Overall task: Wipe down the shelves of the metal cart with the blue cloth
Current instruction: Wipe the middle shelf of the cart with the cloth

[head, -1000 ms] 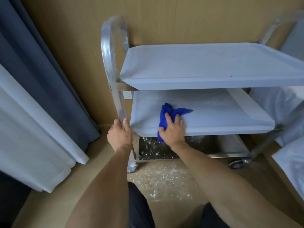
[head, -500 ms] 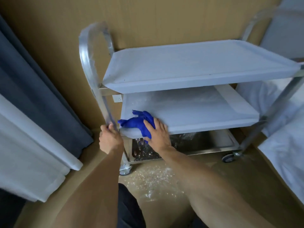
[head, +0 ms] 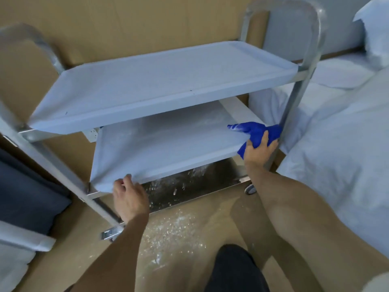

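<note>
The metal cart (head: 303,66) has three shelves, the upper two covered in pale film. The top shelf (head: 160,81) is bare. On the middle shelf (head: 160,148), at its front right corner, my right hand (head: 260,151) presses the bunched blue cloth (head: 255,132) against the surface beside the right upright. My left hand (head: 129,196) rests on the front left corner of the middle shelf, fingers curled over its edge. The shiny bottom shelf (head: 189,186) carries white specks.
White crumbs lie scattered on the tan floor (head: 174,232) in front of the cart. A bed with white linen (head: 341,144) stands close on the right. A dark curtain (head: 27,194) hangs at the left. A wood-panel wall is behind the cart.
My right hand has swept the blue cloth from the left front of the middle shelf to its right front corner. My left hand left the cart's upright for the shelf's front left edge.
</note>
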Demonstrator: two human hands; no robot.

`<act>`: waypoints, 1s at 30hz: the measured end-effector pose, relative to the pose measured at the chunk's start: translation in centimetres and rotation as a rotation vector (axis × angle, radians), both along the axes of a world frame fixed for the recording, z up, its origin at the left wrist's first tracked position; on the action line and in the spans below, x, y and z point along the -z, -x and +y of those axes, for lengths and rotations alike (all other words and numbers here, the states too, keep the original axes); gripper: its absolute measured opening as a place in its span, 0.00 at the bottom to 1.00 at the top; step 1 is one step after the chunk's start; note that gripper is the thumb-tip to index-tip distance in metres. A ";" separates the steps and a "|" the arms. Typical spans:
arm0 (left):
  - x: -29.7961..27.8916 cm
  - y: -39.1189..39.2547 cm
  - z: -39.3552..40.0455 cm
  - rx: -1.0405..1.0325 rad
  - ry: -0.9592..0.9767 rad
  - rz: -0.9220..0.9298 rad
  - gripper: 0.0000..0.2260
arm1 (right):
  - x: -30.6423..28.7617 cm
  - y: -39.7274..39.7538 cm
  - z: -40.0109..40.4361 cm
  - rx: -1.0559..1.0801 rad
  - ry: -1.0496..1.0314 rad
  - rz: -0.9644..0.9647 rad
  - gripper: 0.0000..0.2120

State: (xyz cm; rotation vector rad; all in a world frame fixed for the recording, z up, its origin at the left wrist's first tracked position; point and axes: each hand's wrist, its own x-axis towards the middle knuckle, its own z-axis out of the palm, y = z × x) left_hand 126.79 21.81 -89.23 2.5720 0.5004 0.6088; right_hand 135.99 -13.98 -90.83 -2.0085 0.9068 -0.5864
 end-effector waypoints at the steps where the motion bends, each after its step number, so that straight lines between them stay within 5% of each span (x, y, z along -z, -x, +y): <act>1: -0.2 -0.6 -1.5 0.138 -0.088 0.006 0.15 | -0.5 -0.5 0.5 0.097 -0.029 -0.015 0.33; 4: -1.6 -2.9 -5.2 0.343 -0.218 0.139 0.14 | -1.0 -1.1 2.4 0.272 -0.123 -0.130 0.33; 9: -2.8 -4.8 -6.2 0.290 -0.241 0.270 0.13 | -0.2 1.5 13.7 0.199 -0.345 -0.307 0.34; 14: -4.3 -5.9 -6.8 0.301 -0.216 0.309 0.16 | -0.8 1.1 12.4 0.127 -0.386 -0.225 0.35; 20: -5.4 -6.5 -10.1 0.379 -0.165 0.269 0.12 | -2.5 -1.1 -3.7 0.222 -0.060 0.086 0.33; 23: -5.2 -6.5 -10.2 0.338 -0.170 0.291 0.10 | -2.8 -1.5 -1.3 0.217 -0.006 0.153 0.31; 30: -4.7 -6.9 -9.5 0.381 -0.209 0.319 0.09 | -2.3 -0.3 9.3 -0.437 0.613 0.114 0.20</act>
